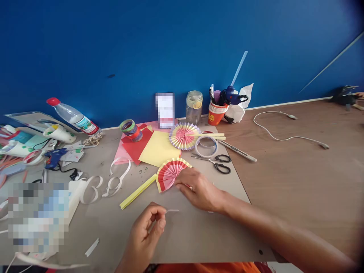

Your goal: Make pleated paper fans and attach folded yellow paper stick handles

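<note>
My right hand (199, 189) presses down on a half-folded red and yellow paper fan (170, 173) lying on the grey mat (182, 235), its fingers closed against the fan's pleated edge. A yellow paper stick (138, 192) juts out from the fan to the lower left. My left hand (146, 231) hovers nearer to me and pinches a small white strip (172, 211) between thumb and fingers. A finished round pink and yellow fan (184, 135) with a handle lies further back.
Yellow paper (157, 148) and red sheets, tape rolls (131, 129), a white tape ring (206, 147), scissors (217, 163), a jar, an orange pen cup (216, 112), a water bottle (72, 115), a blue glue gun (54, 156) and a white cable (284, 132) surround the mat.
</note>
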A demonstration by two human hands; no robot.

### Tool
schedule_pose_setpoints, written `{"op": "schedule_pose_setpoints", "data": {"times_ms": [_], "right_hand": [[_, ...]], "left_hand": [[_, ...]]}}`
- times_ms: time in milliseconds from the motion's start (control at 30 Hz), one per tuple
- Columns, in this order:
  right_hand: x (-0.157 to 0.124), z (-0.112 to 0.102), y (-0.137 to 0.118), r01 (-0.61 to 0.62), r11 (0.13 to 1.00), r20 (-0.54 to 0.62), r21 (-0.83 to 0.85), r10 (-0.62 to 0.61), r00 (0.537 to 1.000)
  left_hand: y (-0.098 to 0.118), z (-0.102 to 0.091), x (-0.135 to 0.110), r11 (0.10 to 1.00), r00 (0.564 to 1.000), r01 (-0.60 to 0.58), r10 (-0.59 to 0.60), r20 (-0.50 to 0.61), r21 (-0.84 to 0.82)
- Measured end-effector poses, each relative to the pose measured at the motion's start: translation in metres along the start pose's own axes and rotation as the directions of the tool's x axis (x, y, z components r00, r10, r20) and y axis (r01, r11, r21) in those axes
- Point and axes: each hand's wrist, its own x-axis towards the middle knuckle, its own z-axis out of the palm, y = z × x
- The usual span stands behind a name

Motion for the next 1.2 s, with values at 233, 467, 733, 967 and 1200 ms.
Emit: {"op": "schedule_pose_setpoints", "data": {"times_ms": [233,467,733,967,1200], "right_hand": [[-0.003,-0.008,-0.003,0.008,0.985,-0.121,0.174,0.013,0.993],[-0.004,-0.014,-0.004,-0.044,0.963,-0.104,0.266,0.074,0.992],[-0.001,-0.002,0.005,-0.146,0.953,-0.155,0.266,0.192,0.969],[0.002,0.001,0.006,0.007,0.991,-0.236,0.136,0.025,0.972],[-0.004,0.000,0.014,0.117,0.982,-0.327,-0.151,-0.161,0.931]], "left_hand": [[-0.003,-0.004,0.024,0.994,0.997,-0.078,0.079,-0.006,0.079],[0.012,0.006,0.068,0.965,0.965,-0.258,0.255,0.056,0.046],[0.007,0.015,0.082,0.958,0.956,-0.281,0.284,0.074,-0.052],[-0.001,0.011,0.082,0.919,0.920,-0.392,0.392,-0.005,-0.026],[0.000,0.015,0.075,0.937,0.943,-0.327,0.316,-0.105,-0.121]]}}
